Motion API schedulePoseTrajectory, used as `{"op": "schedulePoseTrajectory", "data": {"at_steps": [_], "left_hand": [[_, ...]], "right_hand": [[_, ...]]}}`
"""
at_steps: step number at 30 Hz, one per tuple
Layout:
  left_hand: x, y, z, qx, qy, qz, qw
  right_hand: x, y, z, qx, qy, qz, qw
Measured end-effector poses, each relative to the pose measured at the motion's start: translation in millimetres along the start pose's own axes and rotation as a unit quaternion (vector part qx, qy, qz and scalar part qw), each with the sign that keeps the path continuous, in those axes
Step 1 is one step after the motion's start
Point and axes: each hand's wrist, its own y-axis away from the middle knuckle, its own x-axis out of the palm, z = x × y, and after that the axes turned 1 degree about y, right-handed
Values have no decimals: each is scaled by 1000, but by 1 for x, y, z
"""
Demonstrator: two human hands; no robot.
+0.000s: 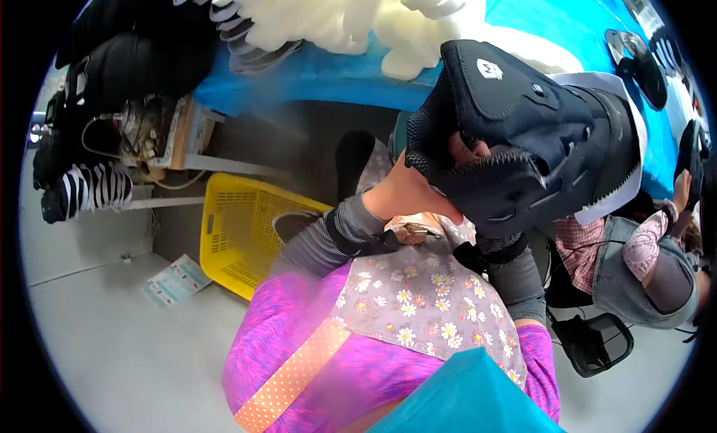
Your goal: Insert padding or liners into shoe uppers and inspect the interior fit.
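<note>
A black shoe upper [523, 127] with serrated edges and stitched panels is held up in front of me, tilted, its opening toward the left. White sheet material [616, 198] shows along its right edge. My left hand [411, 190] grips the upper from the near left side, with fingertips visible inside the opening. The right forearm, in a grey striped sleeve [515, 276], reaches up beneath the upper, which hides my right hand and its fingers.
A blue-covered table [314, 85] ahead carries piled cream-white shoe-shaped pieces [328, 22]. Black goods [134, 67] are stacked at left. A yellow basket [231, 239] stands on the floor near a paper sheet [178, 280]. At right, another person [635, 268] sits working, near a black mesh basket [594, 343].
</note>
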Motion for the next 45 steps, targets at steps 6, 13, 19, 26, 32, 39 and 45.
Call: {"op": "schedulePoseTrajectory", "data": {"at_steps": [6, 13, 19, 26, 32, 39, 45], "left_hand": [[-3, 4, -13, -10, 93, -133, 987], [-40, 27, -25, -111, 166, -220, 955], [-35, 45, -16, -87, 195, -155, 964], [-35, 90, -2, -62, 271, -272, 921], [-56, 131, -15, -148, 161, -321, 922], [-74, 207, -34, -251, 146, -458, 840], [-127, 361, -46, -214, -68, -695, 683]], "right_hand": [[11, 3, -7, 15, 166, 138, 976], [30, 1, 9, 216, -223, 72, 948], [1, 17, -7, 218, -138, -40, 965], [-7, 20, -10, 203, 4, 91, 975], [32, 20, -40, 328, -84, 22, 941], [63, 11, -50, 452, 23, 243, 858], [98, -11, -54, 529, 99, 422, 729]]}}
